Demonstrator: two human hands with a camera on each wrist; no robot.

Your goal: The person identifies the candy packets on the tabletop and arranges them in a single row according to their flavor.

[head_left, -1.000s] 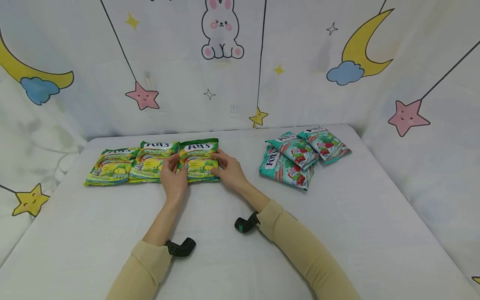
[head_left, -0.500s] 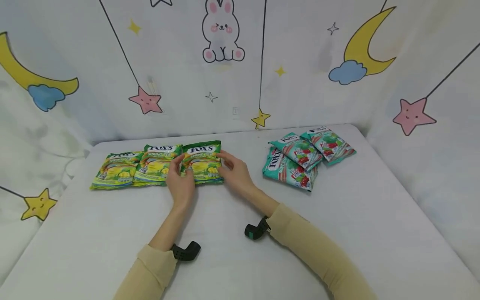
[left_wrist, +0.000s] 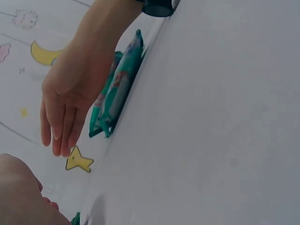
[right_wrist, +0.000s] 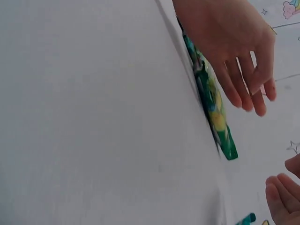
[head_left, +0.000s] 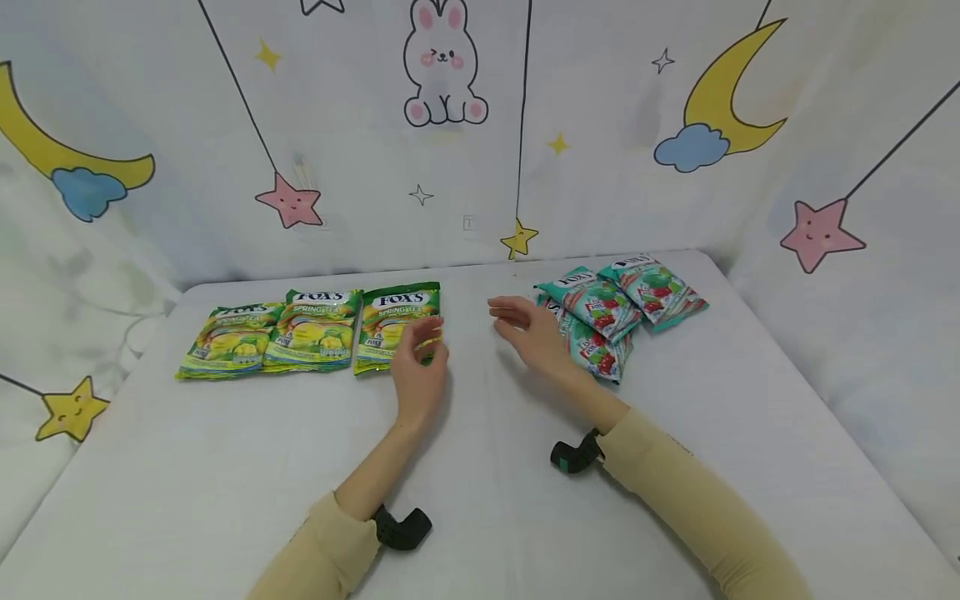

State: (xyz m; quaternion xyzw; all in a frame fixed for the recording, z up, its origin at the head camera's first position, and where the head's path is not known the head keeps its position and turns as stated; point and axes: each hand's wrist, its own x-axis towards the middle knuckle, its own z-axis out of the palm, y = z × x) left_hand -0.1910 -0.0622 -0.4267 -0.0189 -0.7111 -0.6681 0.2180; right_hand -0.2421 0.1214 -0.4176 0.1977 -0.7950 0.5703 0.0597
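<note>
Three yellow-green candy bags, the left point(head_left: 228, 342), the middle point(head_left: 315, 333) and the right one point(head_left: 378, 325), lie in a row on the left side of the table. My left hand point(head_left: 420, 375) hovers over the lower right corner of the right bag, fingers loosely bent and holding nothing. Further right, my right hand point(head_left: 536, 337) is held in the air with relaxed fingers, partly covering the teal candy bags. In the right wrist view, the left hand point(right_wrist: 234, 47) appears in front of a yellow-green bag point(right_wrist: 213, 103), its fingers spread and holding nothing.
Three teal candy bags overlap at the right: a lower one point(head_left: 600, 354), one on top point(head_left: 596, 300) and one behind to the right point(head_left: 656, 292). They rest on the white-covered table point(head_left: 480, 500). A printed white curtain point(head_left: 360, 133) stands behind.
Both hands have let go of the rightmost yellow-green bag and moved right. The right hand has reached the edge of the teal bags, and the left has shifted a shorter way.
</note>
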